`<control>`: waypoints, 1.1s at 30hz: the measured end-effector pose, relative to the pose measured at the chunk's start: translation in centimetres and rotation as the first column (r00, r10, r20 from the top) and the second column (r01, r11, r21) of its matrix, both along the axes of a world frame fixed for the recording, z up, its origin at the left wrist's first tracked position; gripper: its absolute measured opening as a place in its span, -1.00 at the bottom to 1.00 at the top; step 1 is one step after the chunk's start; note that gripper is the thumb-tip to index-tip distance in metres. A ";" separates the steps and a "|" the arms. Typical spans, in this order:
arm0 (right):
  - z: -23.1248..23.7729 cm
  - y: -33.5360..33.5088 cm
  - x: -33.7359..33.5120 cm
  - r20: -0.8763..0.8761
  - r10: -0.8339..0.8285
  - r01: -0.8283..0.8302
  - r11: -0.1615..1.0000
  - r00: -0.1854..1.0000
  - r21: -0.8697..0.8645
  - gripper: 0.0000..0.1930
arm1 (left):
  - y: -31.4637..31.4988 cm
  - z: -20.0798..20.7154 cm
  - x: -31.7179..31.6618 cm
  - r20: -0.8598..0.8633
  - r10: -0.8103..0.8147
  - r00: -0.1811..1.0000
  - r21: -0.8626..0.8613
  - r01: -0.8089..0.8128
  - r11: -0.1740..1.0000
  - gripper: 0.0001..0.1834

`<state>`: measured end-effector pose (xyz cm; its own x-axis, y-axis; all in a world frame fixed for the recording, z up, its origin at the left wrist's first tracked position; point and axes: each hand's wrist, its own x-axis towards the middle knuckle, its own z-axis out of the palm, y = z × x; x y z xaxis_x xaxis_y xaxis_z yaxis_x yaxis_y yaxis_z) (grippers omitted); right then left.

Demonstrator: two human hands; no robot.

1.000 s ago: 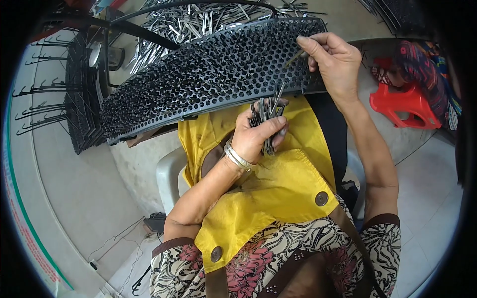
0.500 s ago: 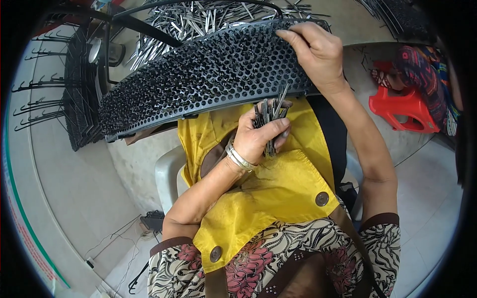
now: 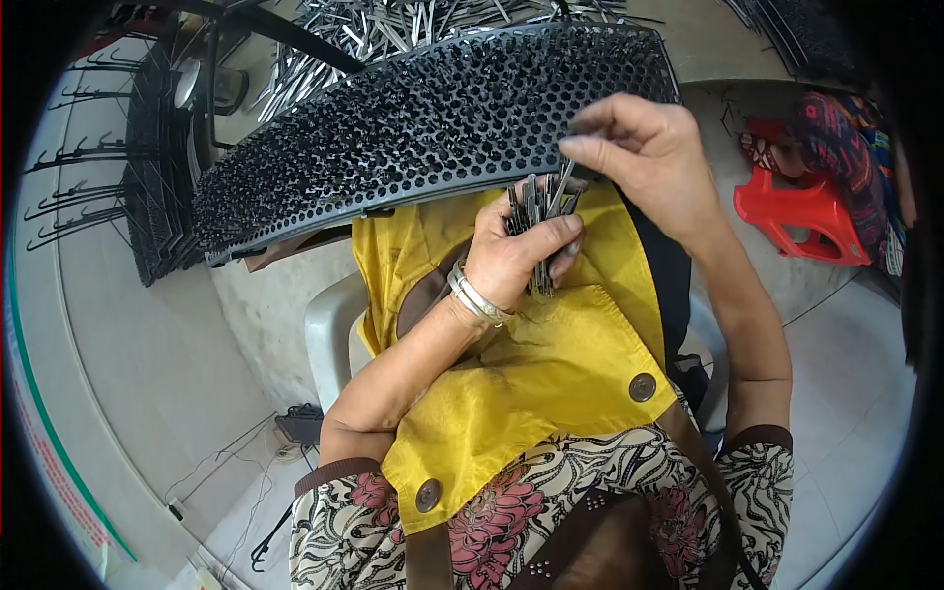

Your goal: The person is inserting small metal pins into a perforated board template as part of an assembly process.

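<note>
Left hand (image 3: 521, 246): I have it closed around a bundle of thin, flat, dark metallic-looking strips (image 3: 536, 205), my thumb lying across the front of them.
Right hand (image 3: 659, 167): I hold it on the right and farther out, thumb and forefinger close together at the upper end of one strip; I cannot tell whether they pinch it.
Strips: they stand roughly upright in my left fist, upper ends fanned a little by the near edge of the panel, lower ends poking out over my lap.
Panel: a long, curved black panel full of round holes (image 3: 629, 74) stretches across the far side, its left and middle crowded with short dark upright pieces; open holes show toward its right end.
Far surface: a loose pile of silvery and dark strips (image 3: 423, 25) lies beyond the panel.
Wrist: I wear a silver-coloured bangle (image 3: 474, 303) on the left one.
Lap: a stained yellow apron with brown buttons (image 3: 531, 374) covers it, over my cream, black and pink patterned top (image 3: 610, 457).
Seat: a pale grey plastic chair (image 3: 329, 320) shows beside me.
Far left: dark panels with long black hooks (image 3: 157, 197) stand together.
Right: a red plastic stool (image 3: 796, 211) stands near multicoloured patterned cloth (image 3: 836, 147).
</note>
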<state>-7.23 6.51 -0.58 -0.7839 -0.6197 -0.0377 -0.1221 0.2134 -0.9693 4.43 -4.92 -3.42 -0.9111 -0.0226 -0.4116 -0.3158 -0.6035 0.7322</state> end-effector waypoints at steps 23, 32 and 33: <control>-2.7 -2.1 -4.7 -0.903 -0.272 0.052 0.961 0.332 -0.270 -0.91 | 0.4 -0.5 0.0 0.019 -0.014 1.000 0.015 0.014 1.000 -0.66; -1.5 -1.3 -2.1 -0.799 -0.093 0.063 0.996 0.594 -0.069 -0.87 | 0.2 -0.2 -0.2 0.028 0.001 1.000 0.028 -0.002 1.000 -0.71; -0.8 -1.0 -1.1 -0.595 -0.097 0.077 0.995 0.798 -0.058 -0.87 | 0.0 -0.2 -0.2 0.029 0.000 1.000 0.045 -0.002 0.999 -0.71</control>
<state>-8.30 5.51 -1.42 -0.6961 -0.5411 0.4719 -0.6600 0.2235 -0.7172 4.25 -4.88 -3.61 -0.8986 -0.0043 -0.4387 -0.3360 -0.6364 0.6944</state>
